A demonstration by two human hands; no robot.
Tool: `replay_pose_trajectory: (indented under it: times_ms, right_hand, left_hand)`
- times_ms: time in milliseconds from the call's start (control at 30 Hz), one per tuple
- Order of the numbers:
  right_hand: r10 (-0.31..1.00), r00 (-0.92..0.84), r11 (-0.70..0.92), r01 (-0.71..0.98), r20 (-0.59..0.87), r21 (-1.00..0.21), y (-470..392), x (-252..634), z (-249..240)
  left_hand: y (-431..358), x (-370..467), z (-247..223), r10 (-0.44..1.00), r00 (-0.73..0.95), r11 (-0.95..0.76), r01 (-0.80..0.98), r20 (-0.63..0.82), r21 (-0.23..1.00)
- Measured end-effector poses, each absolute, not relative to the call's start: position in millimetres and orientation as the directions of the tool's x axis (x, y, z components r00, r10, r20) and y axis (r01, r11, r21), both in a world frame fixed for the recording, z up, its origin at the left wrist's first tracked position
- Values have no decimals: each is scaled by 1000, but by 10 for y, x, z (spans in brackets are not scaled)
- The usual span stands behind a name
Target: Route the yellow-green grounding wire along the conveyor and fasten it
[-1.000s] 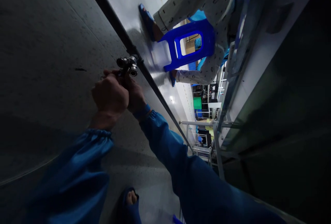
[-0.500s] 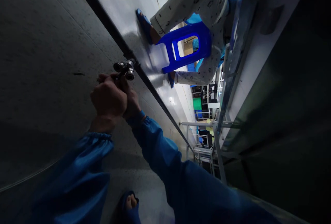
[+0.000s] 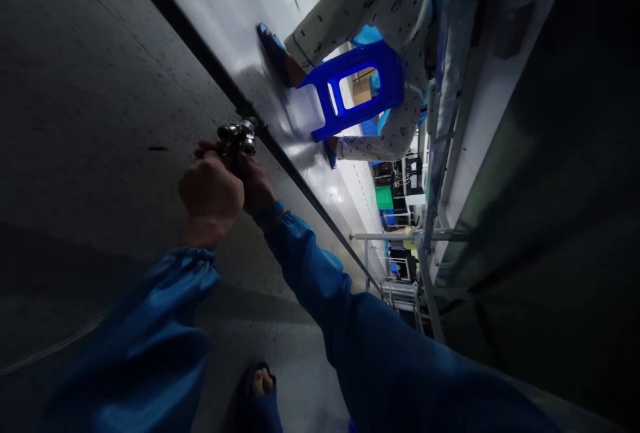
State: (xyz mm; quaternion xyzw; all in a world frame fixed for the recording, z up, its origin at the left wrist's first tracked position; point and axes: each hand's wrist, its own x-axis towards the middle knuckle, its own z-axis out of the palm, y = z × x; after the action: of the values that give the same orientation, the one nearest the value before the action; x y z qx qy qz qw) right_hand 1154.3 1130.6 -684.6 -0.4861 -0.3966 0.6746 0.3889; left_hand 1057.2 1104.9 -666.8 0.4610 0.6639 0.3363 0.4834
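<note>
My left hand [image 3: 213,190], in a blue elastic-cuffed sleeve, is closed in a fist just below a shiny metal fitting [image 3: 239,134] with round ends. Close beside it, my right hand [image 3: 256,186] has its fingers curled against the underside of that fitting. Its fingertips are partly hidden by the left hand and by shadow. What sits inside the left fist cannot be made out. The fitting lies right against a dark pipe [image 3: 200,53] that runs diagonally across the view; whether it is joined to the pipe is unclear.
Beyond the pipe, a person in patterned trousers [image 3: 350,3] sits on a blue plastic stool [image 3: 393,76], feet in blue slippers. A pale metal frame [image 3: 385,236] stands at the right. Dark panels fill the far right. My own slippered foot [image 3: 263,396] shows at the bottom.
The view has shifted slightly. Both hands remain at the metal fitting, with the right wrist a little further to the right in view. No hold is visibly taken or let go.
</note>
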Motion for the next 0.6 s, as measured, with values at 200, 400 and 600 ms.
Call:
replay_pose_trajectory:
  times_ms: [200, 400, 600]
  right_hand:
    - [930, -101, -347, 77, -353, -935, 11349, 11490, -6875]
    - [952, 47, -281, 531, -303, -799, 11401, 11447, -6808]
    - [923, -175, -243, 428, -344, -870, 11346, 11454, -6764]
  left_hand:
    - [11054, 10540, -6757, 936, -54, 344, 341, -347, 875]
    - [10979, 10482, -6829, 951, -6, 296, 309, -309, 904]
    - [10644, 10195, -6709, 958, -160, 283, 426, -236, 859]
